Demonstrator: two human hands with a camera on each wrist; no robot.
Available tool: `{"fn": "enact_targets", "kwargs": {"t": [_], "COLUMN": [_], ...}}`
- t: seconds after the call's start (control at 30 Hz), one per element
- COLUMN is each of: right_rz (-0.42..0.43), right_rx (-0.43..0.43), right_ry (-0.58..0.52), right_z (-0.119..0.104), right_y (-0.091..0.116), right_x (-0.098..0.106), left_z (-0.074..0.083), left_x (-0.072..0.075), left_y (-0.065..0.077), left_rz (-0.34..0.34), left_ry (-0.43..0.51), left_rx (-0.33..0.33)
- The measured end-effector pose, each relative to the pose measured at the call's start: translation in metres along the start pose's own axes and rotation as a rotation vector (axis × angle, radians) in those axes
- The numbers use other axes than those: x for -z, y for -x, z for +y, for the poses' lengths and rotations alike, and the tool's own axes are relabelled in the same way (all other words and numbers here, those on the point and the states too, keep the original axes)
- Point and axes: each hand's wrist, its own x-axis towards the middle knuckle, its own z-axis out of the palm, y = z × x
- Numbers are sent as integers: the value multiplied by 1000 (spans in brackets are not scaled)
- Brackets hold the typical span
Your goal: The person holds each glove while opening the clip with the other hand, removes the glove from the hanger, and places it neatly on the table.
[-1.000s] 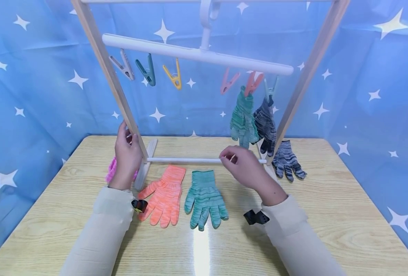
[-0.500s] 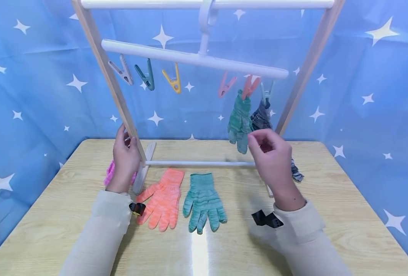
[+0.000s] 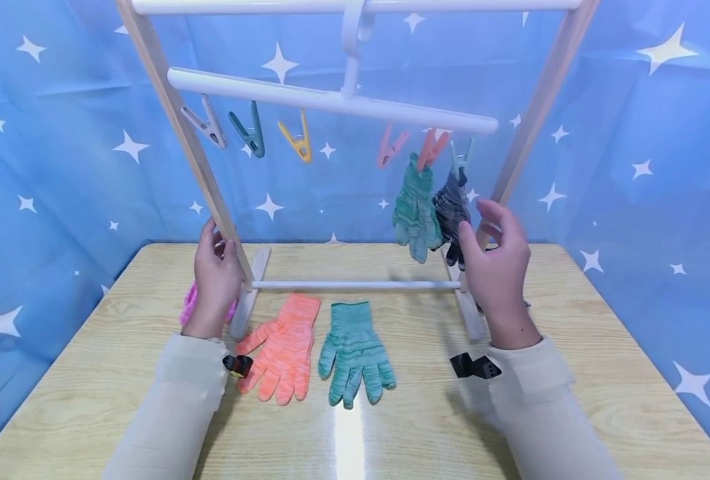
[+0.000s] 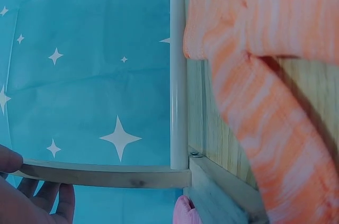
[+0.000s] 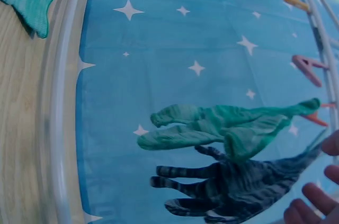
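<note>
My left hand (image 3: pixel 215 283) grips the rack's left wooden post (image 3: pixel 188 143), thumb on one side and fingers behind it in the left wrist view. My right hand (image 3: pixel 501 277) is raised beside the right post (image 3: pixel 531 113), its thumb and fingers apart. Just left of it hang a green glove (image 3: pixel 415 207) from a coral clothespin (image 3: pixel 430 150) and a grey-black glove (image 3: pixel 451 203) from a light blue clothespin (image 3: pixel 460 158). Both clothespins hang from a white hanger (image 3: pixel 331 101), which tilts down to the right. In the right wrist view, fingertips (image 5: pixel 318 197) appear close to the grey-black glove.
An orange glove (image 3: pixel 285 353) and another green glove (image 3: pixel 355 350) lie flat before the rack's lower white bar (image 3: pixel 355 285). Something fuzzy and pink (image 3: pixel 189 305) sits behind my left wrist. Pink, yellow (image 3: pixel 297 140), dark green (image 3: pixel 250 133) and grey clothespins hold nothing.
My right hand has moved right and up from near the lower bar to the right post, and its fingers have spread. My left hand stays on the left post.
</note>
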Motion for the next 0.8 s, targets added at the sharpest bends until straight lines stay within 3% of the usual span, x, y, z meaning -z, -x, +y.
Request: {"fn": "enact_targets", "kwargs": {"t": [0.33, 0.8], "right_rz": [-81, -35], "right_rx": [-85, -100], "right_ry": [4, 79], "right_z": [11, 20], "right_y": [-1, -4], "right_x": [-5, -9], "left_z": [0, -1], "left_x": [1, -1], "left_y": [0, 0], "left_rz": [-7, 10], "left_ry": [14, -10], "left_rx": [-15, -18]}}
